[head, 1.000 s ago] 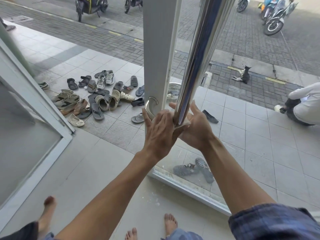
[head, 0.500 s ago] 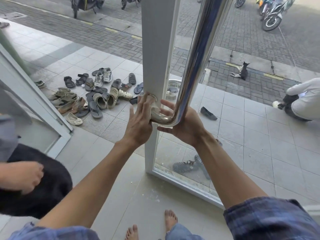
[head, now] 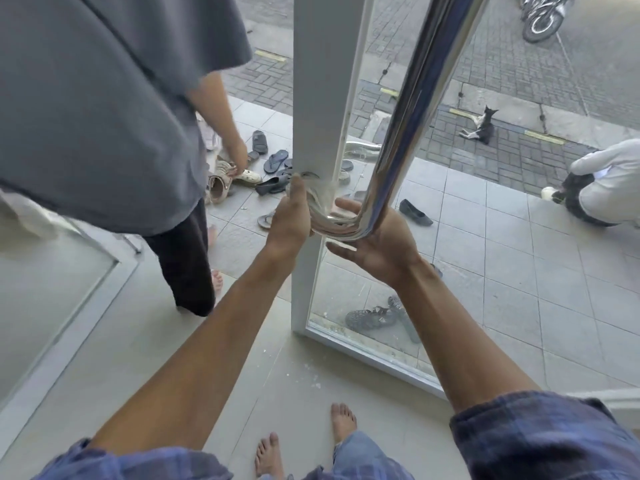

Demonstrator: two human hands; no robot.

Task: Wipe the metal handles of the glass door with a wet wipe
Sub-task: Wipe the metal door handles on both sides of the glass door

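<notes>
- metal handle (head: 408, 109) is running as a polished tube from the upper right of the frame down to centre, then bending left into the white door frame (head: 325, 81).
- left hand (head: 289, 221) is sitting at the bend, centre of frame, just left of the curve; thumb is pointing up along the door frame edge, and the other fingers are curling around the short horizontal part of the handle.
- pale streaks at the bend beside the left hand are blurred; cannot tell whether a wet wipe is there.
- right hand (head: 379, 245) is lying under the bend, palm turned up, fingers straight and released, cupping the tube from below; fingertips are pointing left toward the door frame.
- glass door pane (head: 450, 271) is filling the right half of the frame, with outdoor tiles showing through it.
- second person in a grey shirt (head: 97, 109) is standing in the upper left, reaching down toward scattered sandals (head: 273, 161) left of centre.
- cat (head: 479, 128) is lying on the paving in the upper right, beyond the glass.
- seated person in white (head: 602, 185) is at the right edge.
- motorbike wheel (head: 540, 22) is showing in the top right corner.
- wearer's bare feet (head: 304, 441) are at bottom centre on the pale floor.
</notes>
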